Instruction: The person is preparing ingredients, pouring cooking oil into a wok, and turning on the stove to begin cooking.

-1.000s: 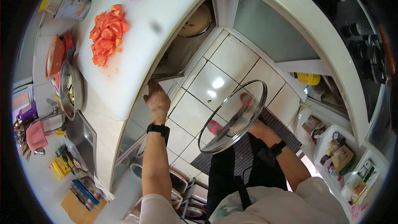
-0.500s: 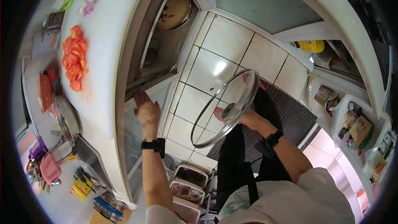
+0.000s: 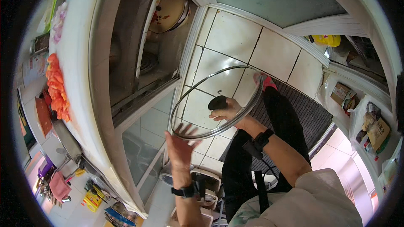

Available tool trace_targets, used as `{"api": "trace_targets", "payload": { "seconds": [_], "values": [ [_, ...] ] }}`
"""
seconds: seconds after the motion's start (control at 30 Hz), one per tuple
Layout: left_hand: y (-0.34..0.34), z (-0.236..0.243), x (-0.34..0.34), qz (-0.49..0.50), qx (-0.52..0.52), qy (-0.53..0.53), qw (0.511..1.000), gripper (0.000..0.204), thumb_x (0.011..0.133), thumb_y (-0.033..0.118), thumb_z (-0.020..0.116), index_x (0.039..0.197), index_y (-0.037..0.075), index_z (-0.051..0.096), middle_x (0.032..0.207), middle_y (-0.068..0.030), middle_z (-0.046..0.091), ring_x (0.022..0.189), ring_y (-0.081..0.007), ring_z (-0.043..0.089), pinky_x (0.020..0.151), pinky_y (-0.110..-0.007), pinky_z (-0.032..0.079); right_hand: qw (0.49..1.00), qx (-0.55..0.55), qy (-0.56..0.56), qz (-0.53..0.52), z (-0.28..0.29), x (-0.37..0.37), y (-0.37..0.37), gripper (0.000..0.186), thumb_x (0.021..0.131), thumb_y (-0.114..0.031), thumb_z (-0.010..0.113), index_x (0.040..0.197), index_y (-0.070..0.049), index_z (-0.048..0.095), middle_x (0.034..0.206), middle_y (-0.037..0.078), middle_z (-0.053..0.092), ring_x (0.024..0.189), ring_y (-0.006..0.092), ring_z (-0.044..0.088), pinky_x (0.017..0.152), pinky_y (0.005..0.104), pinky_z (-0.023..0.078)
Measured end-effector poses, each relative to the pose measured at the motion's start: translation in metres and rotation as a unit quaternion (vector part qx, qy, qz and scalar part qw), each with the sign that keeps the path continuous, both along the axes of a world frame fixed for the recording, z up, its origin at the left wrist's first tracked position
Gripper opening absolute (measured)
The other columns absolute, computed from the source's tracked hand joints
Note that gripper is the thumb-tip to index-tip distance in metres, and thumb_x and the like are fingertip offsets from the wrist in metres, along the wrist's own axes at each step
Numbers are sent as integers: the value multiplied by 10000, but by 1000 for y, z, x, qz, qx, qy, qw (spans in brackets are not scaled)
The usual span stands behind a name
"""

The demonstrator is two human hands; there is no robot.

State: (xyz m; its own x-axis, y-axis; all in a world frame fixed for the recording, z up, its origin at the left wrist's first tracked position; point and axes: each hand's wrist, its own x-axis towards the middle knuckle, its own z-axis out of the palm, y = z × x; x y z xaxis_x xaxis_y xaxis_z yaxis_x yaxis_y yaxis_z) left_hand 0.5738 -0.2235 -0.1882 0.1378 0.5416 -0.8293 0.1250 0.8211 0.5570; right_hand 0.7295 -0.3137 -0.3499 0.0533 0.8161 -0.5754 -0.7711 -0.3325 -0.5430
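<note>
"Head view: where is the glass lid (image 3: 197, 104)?"

"Tilted in mid-air above the floor tiles (image 3: 232, 38), beside the open lower cabinet (image 3: 122, 71)."

"What are the right hand's (image 3: 230, 110) fingers doing?"

"They're curled around the lid's black knob (image 3: 217, 103), closed on it."

"And the left hand (image 3: 182, 145)?"

"Its fingers are spread wide at the lid's near-left rim, gripping nothing; they overlap the rim, but I cannot tell whether they touch."

"Anything on the counter (image 3: 80, 54)?"

"Chopped tomatoes (image 3: 57, 88), with peeled shallots (image 3: 59, 22) just beyond."
</note>
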Motion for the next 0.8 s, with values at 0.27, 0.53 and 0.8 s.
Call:
{"api": "trace_targets", "payload": {
  "seconds": [0.27, 0.53, 0.8],
  "values": [
    [-57, 14, 26, 70, -83, -198, 974, 825, 826, 716, 365, 1300, 43, 420, 1287, -207, 484, 1117, -339, 539, 882, -537, 471, 994, -93, 42, 31, 49, 25, -10, 272, 718, -23, 738, 934, -1, 573, 851, 63, 623, 725, 126, 616, 609, 238, 545],
    [-177, -31, -64, -600, -12, 116, 792, 577, 773, 444, 673, 1128, 4, 554, 1072, -205, 614, 1004, -345, 590, 853, -430, 471, 995, 6, -100, 9, 32, 53, -42, 257, 747, -181, 728, 906, -19, 609, 849, 61, 638, 700, 159, 620, 659, 320, 499],
    [-247, -8, -92, -790, -1, 148, 594, 212, 729, 183, 621, 893, 49, 612, 1003, -122, 580, 997, -332, 561, 787, -460, 484, 995, -9, 91, 29, 49, 75, -47, 243, 819, -200, 661, 969, -24, 587, 858, 92, 649, 818, 180, 615, 751, 276, 517]
  ]
}}
